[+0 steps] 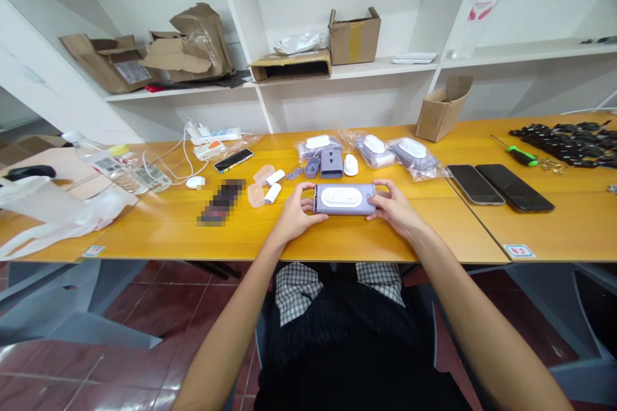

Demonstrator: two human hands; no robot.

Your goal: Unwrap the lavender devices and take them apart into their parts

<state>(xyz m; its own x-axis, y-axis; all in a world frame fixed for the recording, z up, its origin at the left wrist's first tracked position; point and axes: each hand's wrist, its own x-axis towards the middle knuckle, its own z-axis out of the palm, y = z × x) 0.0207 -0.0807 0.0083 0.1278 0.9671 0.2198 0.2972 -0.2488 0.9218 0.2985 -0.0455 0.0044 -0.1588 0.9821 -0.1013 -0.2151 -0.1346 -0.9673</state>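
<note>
My left hand (299, 213) and right hand (394, 208) grip both ends of a lilac plastic case (343, 199) with a white oval panel, at twelve o'clock on the yellow wooden table (159, 234); a small table tag (519, 251) at three o'clock is unreadable.

White shelving (347, 99) above red-tiled floor (159, 308)

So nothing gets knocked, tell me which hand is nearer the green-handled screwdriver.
Right. The right hand is apart from the green-handled screwdriver, to its left in view, gripping the lilac case's end; the left hand, on the case's other end, is farther.
</note>
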